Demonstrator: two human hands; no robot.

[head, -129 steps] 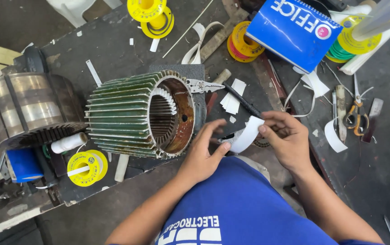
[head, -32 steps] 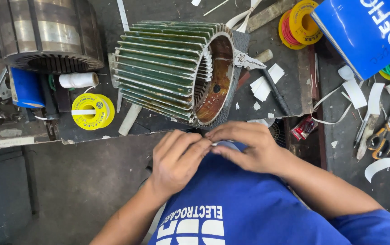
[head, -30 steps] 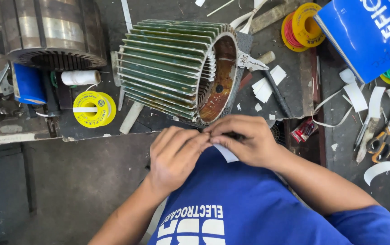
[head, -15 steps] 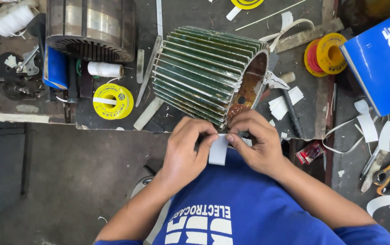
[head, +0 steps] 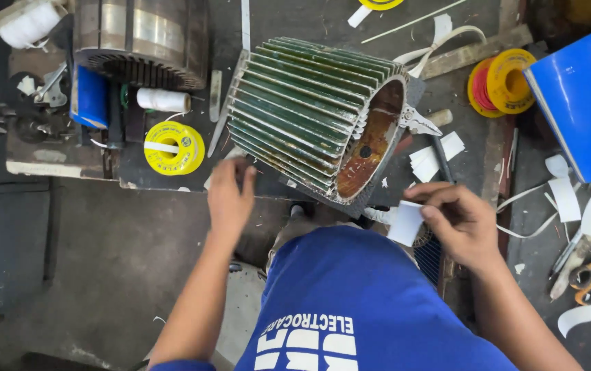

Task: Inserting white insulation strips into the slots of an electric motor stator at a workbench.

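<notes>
the right hand [head: 462, 223] pinches a small white paper strip [head: 405, 222] between thumb and fingers, holding it just below the open end of the green ribbed motor housing [head: 309, 110], which lies on its side on the dark workbench [head: 172, 182]. the left hand [head: 230, 196] is open and empty, fingers loosely spread, next to the housing's lower left edge. a yellow tape roll [head: 174, 148] lies left of the housing, more white strips [head: 570, 196] lie scattered to the right, beside a blue box [head: 584, 103].

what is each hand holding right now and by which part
The right hand pinches a small white paper strip by its upper right edge, between thumb and fingers. The left hand holds nothing; it reaches toward the green finned motor housing.
</notes>
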